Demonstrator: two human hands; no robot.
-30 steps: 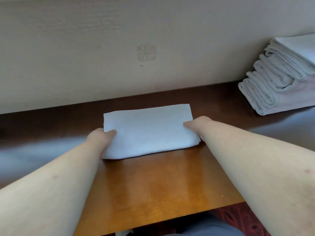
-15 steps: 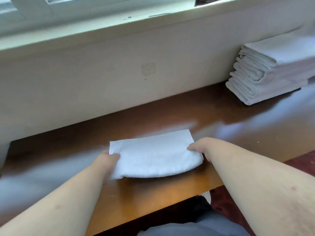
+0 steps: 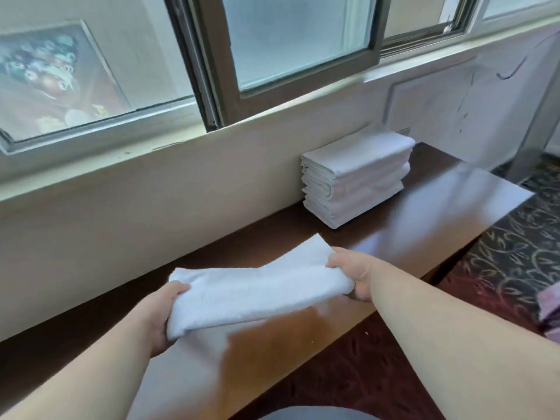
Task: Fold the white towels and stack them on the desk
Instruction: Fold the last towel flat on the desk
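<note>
Head view: both hands, left (image 3: pixel 162 316) and right (image 3: pixel 351 275), grip the towel (image 3: pixel 251 291), now lifted off the desk (image 3: pixel 272 359), bound for the stack (image 3: pixel 354 180) at two o'clock.

Wall: a cream wall (image 3: pixel 127 207) runs behind the tabletop (image 3: pixel 272 353), with dark scribbles (image 3: pixel 472 95) at its right end.
Window: a sliding window with a dark brown frame (image 3: pixel 212 65) and frosted panes sits above a pale sill (image 3: pixel 169 140).
Behind the left pane: a blurred colourful picture (image 3: pixel 45 77), perhaps a poster.
Floor: dark red carpet (image 3: pixel 512 253) with a pale leafy pattern.
Light: soft daylight glares off the glossy brown wood.
</note>
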